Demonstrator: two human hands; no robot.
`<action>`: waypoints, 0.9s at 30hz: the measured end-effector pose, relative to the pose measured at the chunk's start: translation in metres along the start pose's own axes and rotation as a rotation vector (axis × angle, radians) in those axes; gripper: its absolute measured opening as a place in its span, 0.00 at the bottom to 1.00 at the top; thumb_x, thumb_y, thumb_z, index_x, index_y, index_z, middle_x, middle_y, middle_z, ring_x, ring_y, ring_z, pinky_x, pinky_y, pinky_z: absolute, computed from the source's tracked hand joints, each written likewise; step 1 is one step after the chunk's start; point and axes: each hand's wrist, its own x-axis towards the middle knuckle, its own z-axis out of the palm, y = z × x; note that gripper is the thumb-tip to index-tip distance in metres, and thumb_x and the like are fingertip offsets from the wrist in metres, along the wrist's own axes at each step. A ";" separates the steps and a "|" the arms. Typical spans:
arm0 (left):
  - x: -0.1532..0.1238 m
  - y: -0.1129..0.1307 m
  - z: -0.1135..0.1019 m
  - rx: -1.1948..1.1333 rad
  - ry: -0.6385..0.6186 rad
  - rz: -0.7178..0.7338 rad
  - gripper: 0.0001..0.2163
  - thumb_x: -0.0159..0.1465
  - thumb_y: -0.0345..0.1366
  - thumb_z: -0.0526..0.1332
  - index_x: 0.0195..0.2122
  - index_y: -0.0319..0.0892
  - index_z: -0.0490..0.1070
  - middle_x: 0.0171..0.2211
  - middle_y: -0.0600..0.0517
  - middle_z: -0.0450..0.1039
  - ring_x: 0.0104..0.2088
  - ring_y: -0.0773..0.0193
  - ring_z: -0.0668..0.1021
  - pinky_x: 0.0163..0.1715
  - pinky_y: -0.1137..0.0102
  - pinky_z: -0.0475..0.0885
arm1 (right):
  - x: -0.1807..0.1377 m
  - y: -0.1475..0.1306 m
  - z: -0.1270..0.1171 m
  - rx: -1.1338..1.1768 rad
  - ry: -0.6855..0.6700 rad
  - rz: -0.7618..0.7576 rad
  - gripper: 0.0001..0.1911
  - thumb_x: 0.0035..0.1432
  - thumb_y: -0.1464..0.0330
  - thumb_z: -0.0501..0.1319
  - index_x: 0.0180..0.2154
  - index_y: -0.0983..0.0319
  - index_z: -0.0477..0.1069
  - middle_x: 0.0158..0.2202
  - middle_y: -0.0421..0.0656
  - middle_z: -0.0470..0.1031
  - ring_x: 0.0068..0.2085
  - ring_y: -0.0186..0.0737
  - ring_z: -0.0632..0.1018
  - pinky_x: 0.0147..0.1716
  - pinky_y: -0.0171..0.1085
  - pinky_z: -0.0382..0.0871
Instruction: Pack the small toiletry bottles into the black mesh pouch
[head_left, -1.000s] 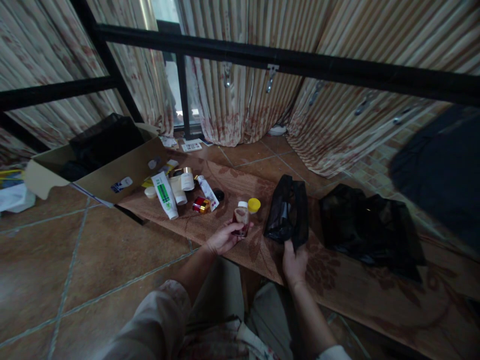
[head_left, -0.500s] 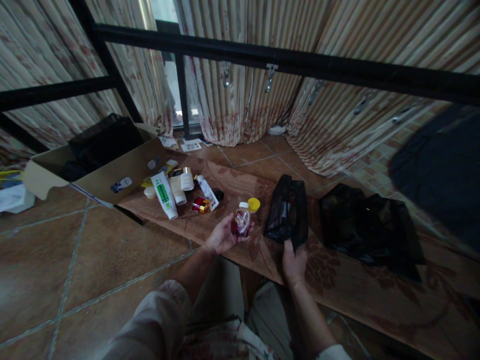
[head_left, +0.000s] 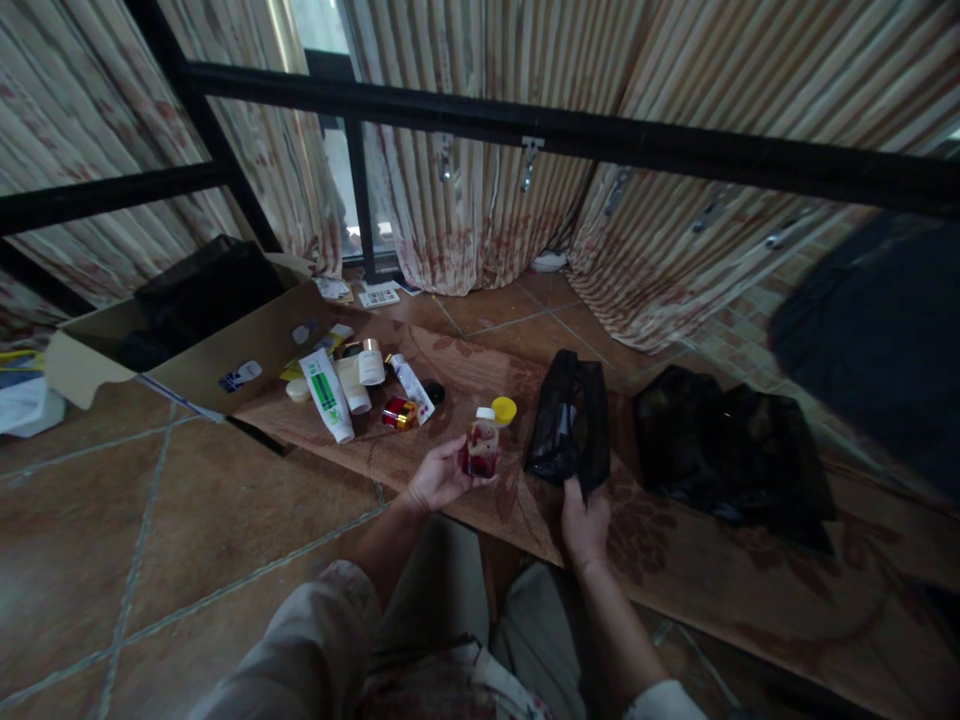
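My left hand [head_left: 441, 474] is closed around a small clear bottle [head_left: 481, 446] with a white cap and dark red contents in its lower part. The bottle is held close to upright over the bench. Just behind it lies a round yellow lid [head_left: 503, 410]. My right hand [head_left: 586, 520] grips the near edge of a black mesh pouch [head_left: 568, 425], which stands on the cloth; my fingertips are partly hidden by it. Left of the bottle are a red jar with a gold lid [head_left: 399, 413], a slim white tube [head_left: 412, 387] and a larger white-and-green tube [head_left: 327, 395].
A long bench with a brown patterned cover [head_left: 675, 570] runs across in front of me. An open cardboard box [head_left: 202, 375] holding black items stands at its left end. Black bags [head_left: 731, 450] lie to the right. A dark metal rail [head_left: 480, 105] crosses before the curtains [head_left: 465, 220].
The bottle in my left hand has turned slightly, and its red contents look settled lower. My right hand stays on the mesh pouch. The view has shifted a little.
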 end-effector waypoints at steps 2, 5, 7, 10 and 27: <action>-0.001 0.000 0.000 0.011 -0.002 -0.006 0.15 0.63 0.38 0.52 0.46 0.35 0.68 0.43 0.41 0.74 0.45 0.54 0.76 0.46 0.55 0.67 | 0.000 0.000 0.000 0.003 -0.001 -0.009 0.30 0.52 0.53 0.55 0.49 0.67 0.69 0.48 0.54 0.73 0.53 0.49 0.70 0.51 0.44 0.60; -0.001 -0.001 -0.001 0.021 0.004 0.001 0.14 0.62 0.37 0.54 0.44 0.35 0.69 0.42 0.41 0.75 0.44 0.53 0.76 0.46 0.55 0.68 | 0.000 0.000 0.000 0.010 -0.005 -0.018 0.30 0.52 0.53 0.55 0.49 0.68 0.69 0.47 0.54 0.74 0.52 0.49 0.71 0.51 0.43 0.61; -0.001 -0.001 -0.002 0.023 0.009 0.011 0.13 0.61 0.37 0.55 0.44 0.35 0.69 0.41 0.41 0.75 0.44 0.52 0.76 0.45 0.55 0.68 | 0.000 0.000 -0.001 0.008 -0.004 -0.019 0.30 0.52 0.53 0.55 0.49 0.68 0.69 0.47 0.54 0.74 0.52 0.49 0.71 0.50 0.42 0.61; -0.001 -0.002 -0.004 0.037 0.013 0.028 0.13 0.62 0.38 0.55 0.44 0.35 0.69 0.40 0.41 0.76 0.43 0.53 0.77 0.44 0.56 0.69 | 0.001 0.000 -0.001 -0.003 -0.007 -0.018 0.30 0.52 0.53 0.55 0.48 0.68 0.69 0.47 0.55 0.74 0.52 0.50 0.71 0.50 0.43 0.61; -0.001 -0.006 -0.002 0.103 0.075 0.130 0.11 0.59 0.33 0.60 0.43 0.38 0.69 0.39 0.45 0.74 0.35 0.63 0.78 0.36 0.68 0.72 | 0.000 0.004 0.000 -0.007 -0.002 -0.049 0.28 0.53 0.54 0.54 0.47 0.67 0.70 0.47 0.54 0.74 0.51 0.49 0.71 0.51 0.43 0.60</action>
